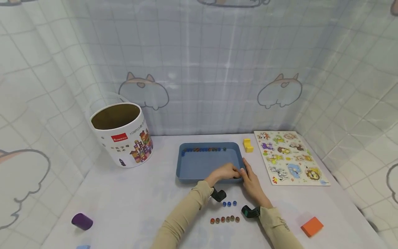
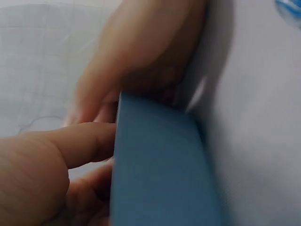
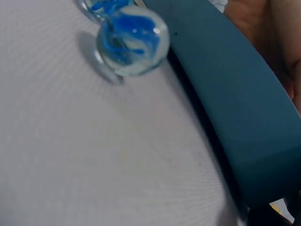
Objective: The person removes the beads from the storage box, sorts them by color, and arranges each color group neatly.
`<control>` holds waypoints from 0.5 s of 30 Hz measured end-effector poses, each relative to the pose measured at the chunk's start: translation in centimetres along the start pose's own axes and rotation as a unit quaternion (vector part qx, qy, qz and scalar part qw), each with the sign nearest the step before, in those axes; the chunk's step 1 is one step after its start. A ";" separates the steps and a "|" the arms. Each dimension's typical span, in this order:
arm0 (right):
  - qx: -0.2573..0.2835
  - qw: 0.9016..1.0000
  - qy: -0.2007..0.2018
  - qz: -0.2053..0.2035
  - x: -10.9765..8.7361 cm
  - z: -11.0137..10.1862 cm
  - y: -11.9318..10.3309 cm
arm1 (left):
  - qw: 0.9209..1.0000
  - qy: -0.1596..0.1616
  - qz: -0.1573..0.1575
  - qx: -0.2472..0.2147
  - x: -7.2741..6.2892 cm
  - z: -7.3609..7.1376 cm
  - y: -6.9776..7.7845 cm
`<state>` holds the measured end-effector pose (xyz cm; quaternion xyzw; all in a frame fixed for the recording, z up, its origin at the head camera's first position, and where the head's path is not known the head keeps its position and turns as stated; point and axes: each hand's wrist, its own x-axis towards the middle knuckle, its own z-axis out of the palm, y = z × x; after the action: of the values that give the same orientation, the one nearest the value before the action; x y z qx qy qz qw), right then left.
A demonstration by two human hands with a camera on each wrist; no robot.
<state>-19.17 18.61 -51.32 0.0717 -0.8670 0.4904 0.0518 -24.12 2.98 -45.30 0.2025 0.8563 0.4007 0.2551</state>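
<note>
A blue rectangular tray stands mid-table, with a row of small glass marbles along its back wall. My left hand reaches over the front rim into the near right corner. Its fingers are bent and the tips hidden, so I cannot tell if they pinch something. My right hand holds that corner, thumb at the rim and fingers along the outside. In the left wrist view the tray's front wall stands before both hands. Blue-swirled clear marbles, one nearest the camera, lie outside the tray.
Three blue marbles and a row of several reddish-brown marbles lie before the tray. A white bucket stands left, an animal puzzle board right. Also around are a yellow block, orange block and purple cylinder.
</note>
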 end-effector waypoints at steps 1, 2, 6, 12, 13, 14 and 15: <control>0.000 1.000 0.001 0.001 0.0 0.0 0.0 | 1.000 0.002 -0.006 -0.012 0.1 -0.4 0.1; -0.001 1.000 0.002 0.001 0.0 -0.1 0.0 | 1.000 0.006 -0.011 -0.029 0.1 -0.9 0.2; -0.001 1.000 0.009 -0.001 0.2 -0.3 0.0 | 0.992 0.038 -0.050 -0.112 0.8 -3.9 0.6; 0.003 1.000 0.012 0.002 0.3 -0.1 0.2 | 0.970 0.126 -0.096 -0.185 2.6 -6.6 -0.2; 0.005 1.000 0.011 0.004 0.2 0.1 0.2 | 0.968 0.139 -0.100 -0.185 2.8 -6.6 -0.5; 0.005 1.000 0.010 0.004 0.2 0.2 0.2 | 0.966 0.149 -0.105 -0.181 3.1 -6.5 -0.9; 0.005 1.000 0.009 0.004 0.1 0.4 0.2 | 0.966 0.158 -0.108 -0.175 3.3 -6.4 -1.3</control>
<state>-19.32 18.35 -51.63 0.0639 -0.8641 0.4959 0.0573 -30.78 0.32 -43.72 -0.0049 0.8191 0.5413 0.1898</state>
